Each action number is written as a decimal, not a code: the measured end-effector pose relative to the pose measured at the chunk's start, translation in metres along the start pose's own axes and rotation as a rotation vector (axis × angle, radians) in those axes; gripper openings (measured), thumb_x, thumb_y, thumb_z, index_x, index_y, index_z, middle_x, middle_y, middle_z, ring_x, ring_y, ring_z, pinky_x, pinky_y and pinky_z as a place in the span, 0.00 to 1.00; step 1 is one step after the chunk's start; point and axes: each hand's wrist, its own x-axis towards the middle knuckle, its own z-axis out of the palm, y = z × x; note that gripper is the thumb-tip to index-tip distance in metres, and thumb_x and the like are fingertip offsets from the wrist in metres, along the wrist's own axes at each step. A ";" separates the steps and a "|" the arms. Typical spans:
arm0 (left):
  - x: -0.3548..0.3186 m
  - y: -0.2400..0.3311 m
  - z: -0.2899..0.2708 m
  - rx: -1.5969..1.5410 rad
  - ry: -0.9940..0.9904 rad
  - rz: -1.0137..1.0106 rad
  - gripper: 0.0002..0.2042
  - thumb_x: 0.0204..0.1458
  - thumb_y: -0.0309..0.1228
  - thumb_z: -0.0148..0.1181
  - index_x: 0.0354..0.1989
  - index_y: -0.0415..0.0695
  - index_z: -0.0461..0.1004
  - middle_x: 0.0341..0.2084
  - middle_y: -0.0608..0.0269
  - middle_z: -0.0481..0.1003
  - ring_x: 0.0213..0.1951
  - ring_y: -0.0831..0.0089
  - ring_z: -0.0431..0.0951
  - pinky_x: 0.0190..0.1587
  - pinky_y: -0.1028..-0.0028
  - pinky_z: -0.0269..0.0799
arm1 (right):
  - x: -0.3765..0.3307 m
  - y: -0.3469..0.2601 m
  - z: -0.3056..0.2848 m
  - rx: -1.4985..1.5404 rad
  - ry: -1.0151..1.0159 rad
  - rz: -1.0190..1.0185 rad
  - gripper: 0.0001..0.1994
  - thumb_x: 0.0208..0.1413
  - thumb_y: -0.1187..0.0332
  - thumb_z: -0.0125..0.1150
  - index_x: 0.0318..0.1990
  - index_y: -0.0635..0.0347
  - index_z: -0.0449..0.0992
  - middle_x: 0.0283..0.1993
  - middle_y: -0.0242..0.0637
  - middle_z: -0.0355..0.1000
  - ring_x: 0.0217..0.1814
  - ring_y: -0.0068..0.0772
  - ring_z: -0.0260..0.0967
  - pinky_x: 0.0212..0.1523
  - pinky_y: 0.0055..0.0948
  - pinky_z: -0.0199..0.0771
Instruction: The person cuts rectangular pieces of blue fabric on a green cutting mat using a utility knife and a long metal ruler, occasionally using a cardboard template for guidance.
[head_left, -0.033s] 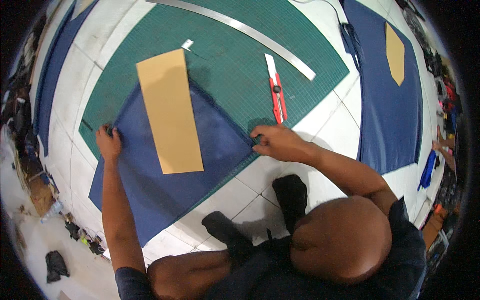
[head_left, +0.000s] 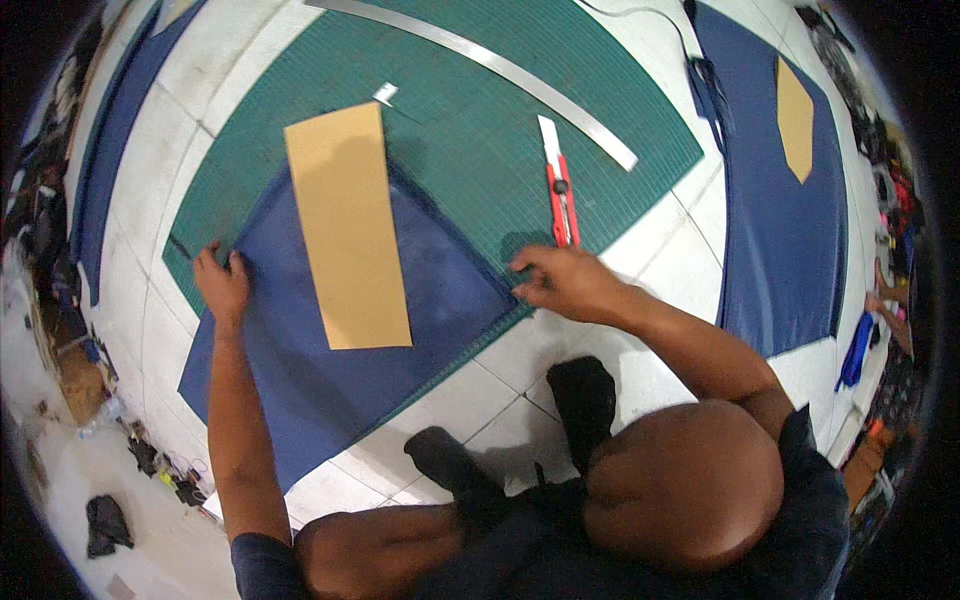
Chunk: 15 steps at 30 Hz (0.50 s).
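Observation:
A dark blue sheet of fabric or vinyl [head_left: 270,380] lies partly over a green cutting mat [head_left: 470,150], with a tan cardboard rectangle [head_left: 355,250] lengthwise on top of it. At the sheet's left edge is my left hand [head_left: 224,287], thumb and finger spread, with nothing visible between them. By the sheet's right corner, my right hand [head_left: 568,282] has bent fingers, with a gap between thumb and forefinger; I see nothing held. Just beyond it rests a red utility knife [head_left: 563,205], blade out and pointing away. A long metal ruler [head_left: 500,70] crosses the far mat.
More blue material [head_left: 780,250] lies on the right with a tan pointed template [head_left: 795,120] on it. Another blue strip [head_left: 110,170] runs along the left. A small white scrap [head_left: 385,93] sits on the mat. White floor tiles [head_left: 450,405] surround my dark-covered feet [head_left: 582,405].
The whole view has shifted slightly. My left thumb and finger look a little wider apart; the sheet, cardboard, knife and ruler keep their places relative to one another.

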 end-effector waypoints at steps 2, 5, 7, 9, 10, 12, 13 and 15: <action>-0.001 0.047 -0.011 -0.133 0.037 -0.023 0.21 0.56 0.38 0.65 0.53 0.37 0.74 0.44 0.44 0.75 0.48 0.46 0.75 0.53 0.55 0.70 | 0.005 -0.008 -0.035 -0.068 0.124 0.100 0.16 0.56 0.58 0.68 0.46 0.58 0.76 0.32 0.42 0.78 0.36 0.49 0.78 0.38 0.47 0.76; -0.026 0.125 -0.014 -0.275 -0.249 -0.120 0.32 0.51 0.46 0.70 0.57 0.35 0.70 0.49 0.44 0.72 0.52 0.47 0.73 0.56 0.55 0.69 | 0.027 0.036 -0.077 -0.520 0.690 -0.137 0.24 0.53 0.55 0.73 0.50 0.63 0.76 0.46 0.47 0.74 0.46 0.47 0.75 0.46 0.41 0.75; -0.043 0.157 -0.009 -0.234 -0.367 -0.146 0.39 0.47 0.50 0.74 0.59 0.33 0.68 0.51 0.42 0.70 0.55 0.47 0.71 0.58 0.56 0.68 | 0.034 0.051 -0.098 -0.591 0.732 -0.026 0.27 0.50 0.54 0.74 0.51 0.64 0.76 0.46 0.49 0.73 0.47 0.52 0.73 0.49 0.43 0.74; -0.047 0.174 -0.015 -0.206 -0.401 -0.189 0.42 0.44 0.51 0.76 0.59 0.31 0.66 0.51 0.41 0.70 0.56 0.47 0.69 0.59 0.56 0.68 | 0.041 0.068 -0.106 -0.581 0.695 0.029 0.25 0.50 0.54 0.74 0.49 0.63 0.76 0.44 0.49 0.73 0.46 0.53 0.73 0.47 0.44 0.74; -0.046 0.177 -0.017 -0.198 -0.393 -0.210 0.42 0.44 0.50 0.76 0.59 0.31 0.66 0.50 0.41 0.71 0.56 0.48 0.69 0.59 0.55 0.68 | 0.044 0.073 -0.108 -0.565 0.663 0.049 0.24 0.50 0.54 0.74 0.48 0.62 0.75 0.42 0.48 0.73 0.45 0.53 0.73 0.46 0.45 0.73; -0.045 0.176 -0.018 -0.205 -0.394 -0.230 0.41 0.44 0.49 0.77 0.59 0.32 0.66 0.48 0.41 0.73 0.56 0.50 0.70 0.59 0.56 0.69 | 0.050 0.082 -0.115 -0.496 0.601 0.110 0.23 0.50 0.54 0.74 0.46 0.61 0.75 0.41 0.48 0.73 0.44 0.54 0.73 0.45 0.46 0.73; -0.048 0.169 -0.015 -0.215 -0.402 -0.231 0.41 0.44 0.49 0.77 0.59 0.32 0.66 0.48 0.41 0.73 0.55 0.52 0.71 0.59 0.56 0.69 | 0.053 0.083 -0.116 -0.436 0.568 0.146 0.23 0.50 0.55 0.74 0.45 0.61 0.75 0.41 0.48 0.73 0.44 0.54 0.73 0.44 0.46 0.73; -0.051 0.163 -0.013 -0.315 -0.441 -0.288 0.39 0.45 0.47 0.76 0.59 0.32 0.66 0.48 0.41 0.74 0.53 0.53 0.74 0.58 0.59 0.70 | 0.055 0.081 -0.121 -0.369 0.552 0.161 0.22 0.49 0.56 0.74 0.45 0.61 0.75 0.40 0.49 0.74 0.43 0.54 0.74 0.42 0.46 0.73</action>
